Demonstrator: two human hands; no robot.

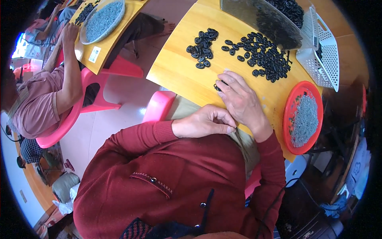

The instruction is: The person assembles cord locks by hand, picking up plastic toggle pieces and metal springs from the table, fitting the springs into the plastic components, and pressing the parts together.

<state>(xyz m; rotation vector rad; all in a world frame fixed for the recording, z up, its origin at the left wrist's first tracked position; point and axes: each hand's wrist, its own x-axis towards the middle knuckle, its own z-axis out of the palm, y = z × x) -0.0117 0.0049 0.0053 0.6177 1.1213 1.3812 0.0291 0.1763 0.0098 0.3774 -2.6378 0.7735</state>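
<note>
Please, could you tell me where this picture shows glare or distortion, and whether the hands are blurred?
Head view: white glare on the floor near the pink plastic seat; head view, left rim: the pale wall bends; head view, middle: left hand and right hand look fairly sharp.

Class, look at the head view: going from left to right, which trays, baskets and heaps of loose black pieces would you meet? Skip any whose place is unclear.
Round pale tray, smaller black heap, larger black heap, white perforated basket.
</note>
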